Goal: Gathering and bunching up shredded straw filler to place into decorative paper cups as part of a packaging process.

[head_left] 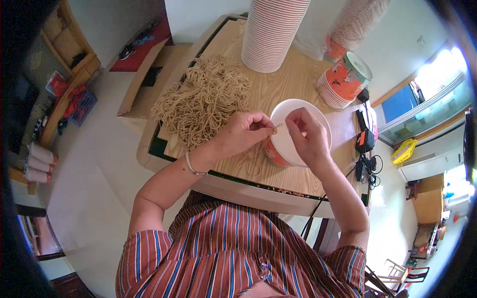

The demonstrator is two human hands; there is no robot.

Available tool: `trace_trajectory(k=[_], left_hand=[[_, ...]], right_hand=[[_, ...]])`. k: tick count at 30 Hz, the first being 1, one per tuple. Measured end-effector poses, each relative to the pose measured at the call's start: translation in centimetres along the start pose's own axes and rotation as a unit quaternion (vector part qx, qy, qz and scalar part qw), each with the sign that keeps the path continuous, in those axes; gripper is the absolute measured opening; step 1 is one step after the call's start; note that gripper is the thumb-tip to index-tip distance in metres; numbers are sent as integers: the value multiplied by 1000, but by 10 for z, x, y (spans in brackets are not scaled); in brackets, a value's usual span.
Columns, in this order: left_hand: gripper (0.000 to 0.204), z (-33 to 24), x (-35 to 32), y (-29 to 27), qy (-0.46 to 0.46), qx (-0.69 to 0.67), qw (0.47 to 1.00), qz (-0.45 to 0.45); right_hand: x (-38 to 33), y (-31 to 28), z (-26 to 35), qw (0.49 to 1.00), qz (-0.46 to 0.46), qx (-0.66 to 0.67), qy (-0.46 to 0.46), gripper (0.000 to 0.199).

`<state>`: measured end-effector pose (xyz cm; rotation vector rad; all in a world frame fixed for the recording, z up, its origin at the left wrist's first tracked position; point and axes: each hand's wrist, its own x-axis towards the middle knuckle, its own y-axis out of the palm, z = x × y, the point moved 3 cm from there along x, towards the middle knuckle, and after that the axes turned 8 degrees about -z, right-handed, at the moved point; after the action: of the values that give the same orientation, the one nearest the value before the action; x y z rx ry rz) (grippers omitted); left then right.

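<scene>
My left hand [243,132] pinches a short piece of tan cord [275,130] between thumb and forefinger, in front of a white-lined paper bucket [280,110] with an orange printed outside. Above the bucket's opening, my right hand [309,136] is closed in a pinch a little to the right. A thin strand runs from the left fingertips toward it; what the right fingers hold is too small to make out. Left of the bucket lies a big tangled heap of tan cord [206,99]. One loose loop of cord [254,170] rests on the wood near the table's front edge.
A tall stack of white paper buckets [275,35] stands behind. To the right are a shorter orange stack [340,84] and a bagged stack [358,22]. Black power adapters [365,141] with cables sit at the table's right edge. An open cardboard box [144,92] is at the left.
</scene>
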<state>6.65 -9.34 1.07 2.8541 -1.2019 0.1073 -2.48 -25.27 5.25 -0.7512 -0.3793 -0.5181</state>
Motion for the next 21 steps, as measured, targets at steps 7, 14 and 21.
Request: trace_trajectory(k=[7, 14, 21], left_hand=[[13, 10, 4, 0, 25, -26, 999, -12], [13, 3, 4, -1, 9, 17, 1000, -9], [14, 9, 7, 0, 31, -8, 999, -15]], right_hand=[[-32, 7, 48, 946, 78, -262, -172, 46], [-30, 25, 46, 941, 33, -306, -144, 46], [-31, 26, 42, 960, 18, -256, -113, 24]])
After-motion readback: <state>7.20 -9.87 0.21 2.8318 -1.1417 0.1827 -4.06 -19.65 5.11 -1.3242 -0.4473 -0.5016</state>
